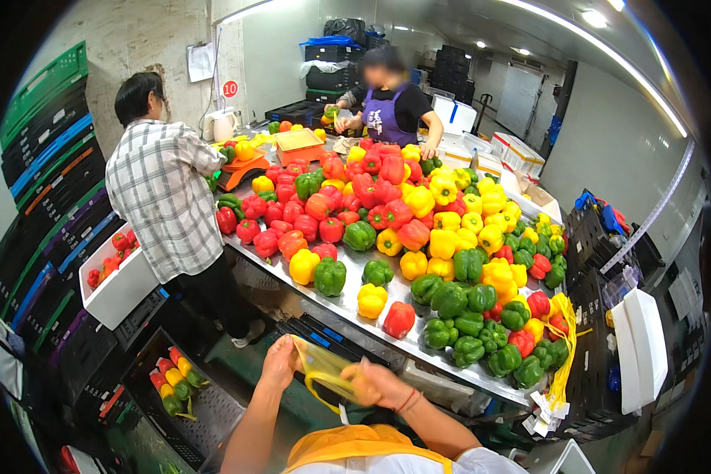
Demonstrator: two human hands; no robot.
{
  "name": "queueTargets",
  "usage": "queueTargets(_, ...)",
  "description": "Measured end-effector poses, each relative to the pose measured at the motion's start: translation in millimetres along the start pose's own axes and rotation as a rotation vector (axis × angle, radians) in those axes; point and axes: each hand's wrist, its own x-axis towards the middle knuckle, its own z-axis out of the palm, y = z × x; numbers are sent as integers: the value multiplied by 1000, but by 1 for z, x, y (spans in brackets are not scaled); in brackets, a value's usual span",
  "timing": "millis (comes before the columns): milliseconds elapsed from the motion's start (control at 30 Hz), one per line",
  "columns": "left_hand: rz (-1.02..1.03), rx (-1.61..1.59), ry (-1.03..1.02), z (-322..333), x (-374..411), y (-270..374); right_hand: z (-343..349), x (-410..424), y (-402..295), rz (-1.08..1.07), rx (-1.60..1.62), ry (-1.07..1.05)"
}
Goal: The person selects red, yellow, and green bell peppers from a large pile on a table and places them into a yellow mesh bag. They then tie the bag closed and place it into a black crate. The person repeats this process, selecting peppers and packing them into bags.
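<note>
Stretched between my hands is a yellow mesh bag (324, 362). My left hand (282, 360) grips its one end, and my right hand (374, 384), slightly blurred, has its fingers at the other side. A yellow loop of the bag hangs below. Beyond my hands, a metal table (355, 302) bears a large heap of red, yellow and green bell peppers. A red pepper (399, 320), a yellow pepper (372, 300) and a green pepper (330, 276) lie along the near edge. More yellow mesh bags (563, 355) with white tags hang over the table's right corner.
A black crate (213, 409) with netted peppers stands at lower left. A co-worker in a checked shirt (160, 195) stands left, near an orange scale (243, 169); another in a purple apron (385, 115) stands across the table. Stacked crates (53, 195) and a white foam box (118, 290) are at left.
</note>
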Motion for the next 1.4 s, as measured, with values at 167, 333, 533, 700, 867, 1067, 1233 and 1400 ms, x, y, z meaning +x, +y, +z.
queueTargets(167,-212,-401,-141,5,-5,-12,-13,9,3,-177,-593,196)
queueTargets(333,-466,-296,-137,31,-30,-29,-30,18,-21,-564,-723,403)
queueTargets(533,-405,-180,-572,48,-52,-11,-19,19,-19,-356,30,304)
queueTargets(700,-188,-48,-363,18,-32,-9,-32,21,-3,-318,-238,400)
queueTargets(867,-152,-153,-71,15,-7,-9,-2,5,19,-118,-648,45)
queueTargets(1067,-528,-454,-322,28,-26,-18,-51,9,0,-345,-478,274)
queueTargets(1233,-533,-77,-445,49,-50,-27,-33,17,-6,-431,-249,387)
queueTargets(1400,-249,20,-45,16,-18,-31,-33,10,2,-147,-3,206)
